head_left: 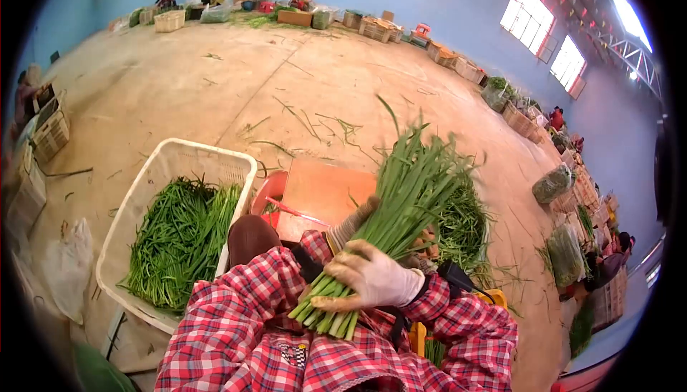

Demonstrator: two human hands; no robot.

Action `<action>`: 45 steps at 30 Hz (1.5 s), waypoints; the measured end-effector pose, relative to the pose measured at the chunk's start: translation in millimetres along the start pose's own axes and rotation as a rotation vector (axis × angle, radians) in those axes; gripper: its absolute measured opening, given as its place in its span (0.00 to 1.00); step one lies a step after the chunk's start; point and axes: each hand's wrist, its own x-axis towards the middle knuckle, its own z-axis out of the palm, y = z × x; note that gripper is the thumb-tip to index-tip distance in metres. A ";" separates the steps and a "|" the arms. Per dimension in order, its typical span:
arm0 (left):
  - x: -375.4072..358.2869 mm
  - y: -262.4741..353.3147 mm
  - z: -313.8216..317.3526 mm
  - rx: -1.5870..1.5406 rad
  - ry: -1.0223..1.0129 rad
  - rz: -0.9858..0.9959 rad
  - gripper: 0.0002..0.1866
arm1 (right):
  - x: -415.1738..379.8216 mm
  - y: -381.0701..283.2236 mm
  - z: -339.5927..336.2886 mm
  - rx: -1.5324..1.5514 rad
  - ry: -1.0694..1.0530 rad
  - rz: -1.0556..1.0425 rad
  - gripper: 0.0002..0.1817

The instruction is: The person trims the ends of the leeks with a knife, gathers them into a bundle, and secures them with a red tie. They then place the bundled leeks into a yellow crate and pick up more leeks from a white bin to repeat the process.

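A bunch of garlic chives (411, 195) lies slantwise in front of my chest, leaf tips up and away, pale cut ends down towards my lap. Across its lower stalks wraps my right hand (368, 274), in a stained white glove, closed round them. My left hand (351, 226), in a darker grey-brown glove, grips the bunch from its left side and underneath; some of its fingers are hidden behind the leaves. Just beyond my hands stands an orange board (325, 188).
At left is a white plastic crate (247, 170) holding loose greens (182, 242). More greens (461, 227) lie in a container at right. A red basin (268, 195) sits by the board. Scattered leaves litter the floor; people and crates line the walls.
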 end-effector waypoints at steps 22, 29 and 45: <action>17.8 55.0 98.4 1.368 0.721 0.142 0.32 | -47.9 65.7 46.3 1.507 0.765 1.075 0.46; 8.1 -4.5 73.2 2.400 0.877 -0.024 0.37 | -36.1 44.6 17.3 1.240 1.065 1.195 0.19; 19.1 59.4 139.0 1.660 0.682 -0.030 0.27 | 37.8 65.6 -43.6 1.164 0.875 0.923 0.41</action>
